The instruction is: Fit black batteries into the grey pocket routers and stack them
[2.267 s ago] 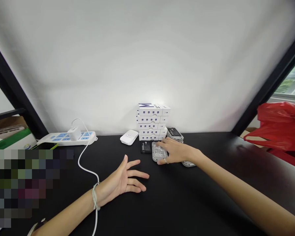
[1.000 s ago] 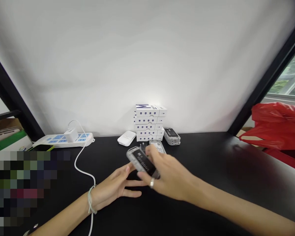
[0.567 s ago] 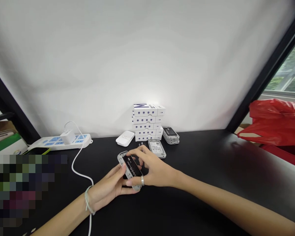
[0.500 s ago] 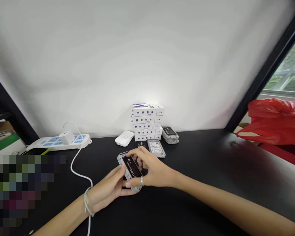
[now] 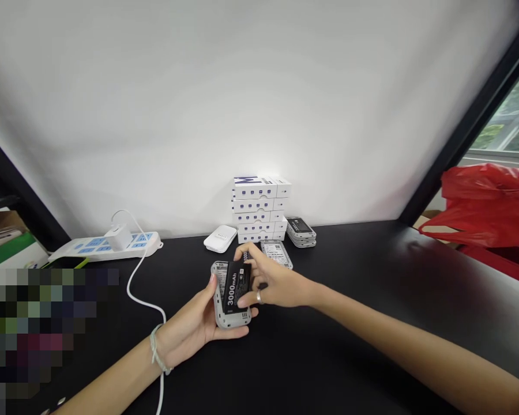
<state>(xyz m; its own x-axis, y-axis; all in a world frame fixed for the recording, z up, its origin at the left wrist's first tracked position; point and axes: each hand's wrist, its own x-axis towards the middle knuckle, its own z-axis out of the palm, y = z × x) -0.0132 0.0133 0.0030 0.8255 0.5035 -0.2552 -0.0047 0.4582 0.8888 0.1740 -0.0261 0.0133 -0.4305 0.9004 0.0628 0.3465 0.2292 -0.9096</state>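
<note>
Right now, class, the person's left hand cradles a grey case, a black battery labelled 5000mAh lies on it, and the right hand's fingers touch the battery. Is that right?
Not quite: the head view shows the black battery labelled 3000mAh, not 5000mAh. The rest stands: the left hand cradles the grey case, and the right hand touches the battery.

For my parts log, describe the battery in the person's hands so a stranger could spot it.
From the stack of white boxes, come forward to the left hand, holding a grey plastic casing. The black rectangular battery on it, under the right fingers, is the only one off the table, showing white "3000mAh" lettering.
</note>
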